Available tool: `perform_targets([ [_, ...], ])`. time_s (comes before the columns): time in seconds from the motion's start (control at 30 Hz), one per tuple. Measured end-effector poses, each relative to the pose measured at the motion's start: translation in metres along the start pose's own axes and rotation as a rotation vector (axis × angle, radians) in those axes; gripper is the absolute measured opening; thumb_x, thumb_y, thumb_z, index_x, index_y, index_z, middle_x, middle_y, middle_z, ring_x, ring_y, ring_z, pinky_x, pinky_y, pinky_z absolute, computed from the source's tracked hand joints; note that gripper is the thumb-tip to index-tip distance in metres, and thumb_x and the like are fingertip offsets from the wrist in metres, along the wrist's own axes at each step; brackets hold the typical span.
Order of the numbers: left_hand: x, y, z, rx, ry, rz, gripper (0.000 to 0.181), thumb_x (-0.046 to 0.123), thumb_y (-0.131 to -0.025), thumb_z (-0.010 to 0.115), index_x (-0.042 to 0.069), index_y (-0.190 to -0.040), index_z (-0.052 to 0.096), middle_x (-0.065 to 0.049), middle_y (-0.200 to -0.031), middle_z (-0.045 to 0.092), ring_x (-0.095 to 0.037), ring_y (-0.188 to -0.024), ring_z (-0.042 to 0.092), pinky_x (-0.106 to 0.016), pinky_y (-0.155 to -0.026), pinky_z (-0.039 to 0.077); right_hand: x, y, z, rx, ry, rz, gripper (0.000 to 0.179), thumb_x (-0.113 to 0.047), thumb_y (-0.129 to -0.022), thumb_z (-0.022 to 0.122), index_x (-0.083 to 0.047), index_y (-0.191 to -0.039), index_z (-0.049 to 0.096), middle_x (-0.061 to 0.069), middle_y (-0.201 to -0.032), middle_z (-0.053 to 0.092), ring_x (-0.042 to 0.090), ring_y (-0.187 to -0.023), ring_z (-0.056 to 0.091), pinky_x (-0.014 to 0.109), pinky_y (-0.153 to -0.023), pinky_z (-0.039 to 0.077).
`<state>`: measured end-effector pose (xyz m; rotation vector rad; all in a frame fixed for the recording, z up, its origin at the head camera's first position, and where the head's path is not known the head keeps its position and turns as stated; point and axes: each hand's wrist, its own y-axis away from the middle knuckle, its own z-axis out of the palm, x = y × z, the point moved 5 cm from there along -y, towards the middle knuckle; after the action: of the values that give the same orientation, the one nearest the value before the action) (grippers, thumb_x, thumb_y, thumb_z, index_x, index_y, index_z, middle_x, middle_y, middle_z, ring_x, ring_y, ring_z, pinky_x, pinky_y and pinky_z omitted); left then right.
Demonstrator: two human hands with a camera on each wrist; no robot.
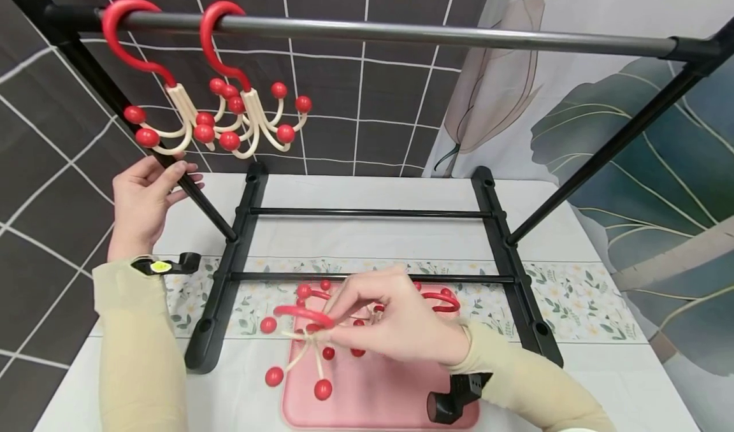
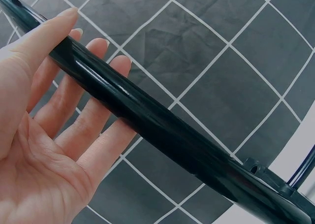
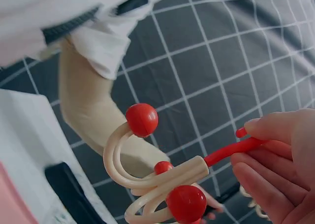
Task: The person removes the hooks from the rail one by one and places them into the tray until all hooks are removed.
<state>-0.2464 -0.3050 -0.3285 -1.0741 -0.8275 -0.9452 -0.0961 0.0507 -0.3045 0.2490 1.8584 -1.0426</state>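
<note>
My right hand (image 1: pixel 395 320) pinches a cream multi-prong hook with red ball tips (image 1: pixel 323 390) over a pink tray (image 1: pixel 378 397). In the right wrist view, the thumb and fingers hold the hook's red curved end (image 3: pixel 231 151), its cream prongs pointing away from the hand. My left hand (image 1: pixel 137 206) holds the slanted black post (image 2: pixel 147 111) of a rack on its left side, thumb in front and fingers behind. Two similar hooks, one on the far left (image 1: pixel 182 104) and one beside it (image 1: pixel 252 104), hang from the rack's top bar (image 1: pixel 401 32).
More red-tipped hooks (image 1: pixel 444 302) lie at the tray's far end, partly hidden by my right hand. The rack's black feet (image 1: pixel 215 330) and two low crossbars (image 1: pixel 367 213) stand on a white table (image 1: pixel 602 381) with a floral strip. A dark gridded backdrop and patterned curtain (image 1: pixel 642 164) rise behind.
</note>
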Motion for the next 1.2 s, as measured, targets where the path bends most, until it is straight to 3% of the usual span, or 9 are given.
perform_targets([
  [0.07,0.000,0.000,0.000,0.004,-0.002,-0.001,0.027,-0.003,-0.092,0.073,-0.010,-0.118,0.068,-0.014,-0.095,0.074,-0.022,-0.080,0.075,-0.031,-0.075,0.060,0.003,0.005,0.006,-0.033,-0.004,0.002,0.019,0.009,-0.082,0.081,-0.005,-0.090,0.072,0.008,-0.090,0.074,0.006,-0.067,0.068,0.023,-0.047,0.056],
  [0.27,0.000,0.000,0.000,0.004,-0.006,0.003,0.027,-0.003,-0.093,0.072,-0.011,-0.118,0.067,-0.014,-0.094,0.074,-0.022,-0.080,0.075,-0.032,-0.075,0.060,0.021,0.021,0.020,-0.099,0.088,0.043,0.017,0.001,-0.083,0.084,-0.012,-0.088,0.073,-0.002,-0.089,0.074,0.002,-0.084,0.066,0.027,-0.071,0.060],
  [0.7,0.000,0.000,0.000,-0.001,0.010,0.008,0.027,-0.003,-0.092,0.072,-0.011,-0.118,0.067,-0.014,-0.095,0.074,-0.021,-0.082,0.075,-0.032,-0.075,0.060,0.063,0.059,0.035,-0.098,0.148,0.164,0.018,0.001,-0.083,0.084,-0.009,-0.087,0.070,0.001,-0.086,0.073,-0.003,-0.082,0.069,0.023,-0.066,0.060],
  [1.0,0.000,0.001,0.000,0.000,-0.010,0.009,0.029,-0.002,-0.093,0.072,-0.012,-0.119,0.066,-0.013,-0.096,0.074,-0.021,-0.082,0.075,-0.030,-0.075,0.060,0.078,0.068,0.038,-0.071,0.158,0.170,0.018,0.001,-0.082,0.085,-0.009,-0.086,0.070,0.001,-0.089,0.074,0.000,-0.085,0.070,0.025,-0.070,0.061],
  [1.2,0.001,0.001,0.001,-0.001,-0.009,0.006,0.028,-0.002,-0.093,0.073,-0.011,-0.119,0.067,-0.013,-0.096,0.074,-0.021,-0.082,0.075,-0.030,-0.075,0.060,0.082,0.071,0.039,-0.063,0.104,0.234,0.016,-0.004,-0.084,0.084,-0.011,-0.086,0.069,-0.002,-0.090,0.074,0.000,-0.085,0.070,0.027,-0.072,0.061],
])
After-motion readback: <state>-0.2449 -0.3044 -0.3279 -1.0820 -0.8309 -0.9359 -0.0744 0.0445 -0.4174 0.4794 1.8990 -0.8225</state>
